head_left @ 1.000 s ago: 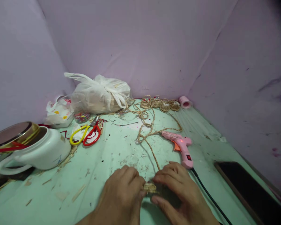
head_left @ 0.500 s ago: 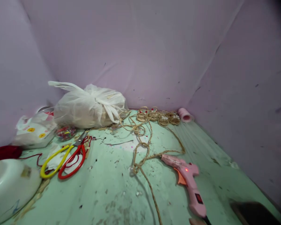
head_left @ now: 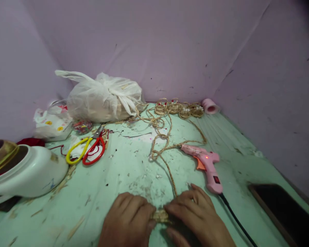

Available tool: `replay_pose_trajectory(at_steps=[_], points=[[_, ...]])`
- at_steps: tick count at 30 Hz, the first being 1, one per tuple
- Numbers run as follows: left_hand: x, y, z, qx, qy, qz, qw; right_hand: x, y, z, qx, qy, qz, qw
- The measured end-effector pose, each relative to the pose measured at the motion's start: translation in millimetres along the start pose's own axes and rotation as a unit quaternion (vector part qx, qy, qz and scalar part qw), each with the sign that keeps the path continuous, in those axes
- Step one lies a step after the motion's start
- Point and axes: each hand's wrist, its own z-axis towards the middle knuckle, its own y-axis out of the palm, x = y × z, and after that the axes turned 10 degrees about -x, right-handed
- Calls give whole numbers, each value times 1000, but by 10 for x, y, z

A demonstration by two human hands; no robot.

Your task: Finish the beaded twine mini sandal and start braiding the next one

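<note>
At the bottom middle, my left hand (head_left: 130, 218) is closed with its fingers pinching one end of a small woven piece of tan twine (head_left: 160, 216). My right hand (head_left: 195, 216) grips the other end, its fingers curled over the piece and partly hiding it. A strand of braided twine (head_left: 170, 171) runs from near my right fingers up to a loose tangle. Just beyond my right hand lies a pink glue gun (head_left: 207, 163) with its red light lit and a black cord trailing toward me.
Scissors with yellow and red handles (head_left: 89, 149) lie left of centre, beside a white pot (head_left: 46, 171). At the back are a knotted plastic bag (head_left: 103, 99), several small twine shapes (head_left: 184, 110) and a pink roll (head_left: 210, 106). A dark phone (head_left: 283, 209) lies at right.
The view has tipped downward, so things on the table appear higher. Both hands and the twine piece are now in view; before, only a fingertip showed at the bottom edge.
</note>
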Motion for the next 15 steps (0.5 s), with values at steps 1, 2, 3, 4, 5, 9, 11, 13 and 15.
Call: replay_pose_trajectory(at_steps=[1,2,3,4,5,9,11,13,15], points=[[5,7,6,16,-7,-13,1000,-27,-29,18,-2,11,24,1000],[17,9,9,23,-17,-29,999,-55,-52,33,1,24,48,999],[34,4,10,22,-24,-44,999,-83,-67,44,7,38,70,997],[52,-6,11,12,-24,-55,998,-109,-77,54,15,51,85,995],[68,-21,11,-6,-20,-61,998,-130,-83,60,21,57,95,994],[101,-88,24,-62,-5,-57,996,-160,-86,72,18,58,91,994],[104,-103,34,-75,-9,-60,995,-159,-85,77,10,54,80,995],[107,-101,44,-88,-20,-66,994,-159,-79,84,4,47,69,996],[109,-91,50,-102,-29,-72,992,-158,-71,85,-6,43,66,997]])
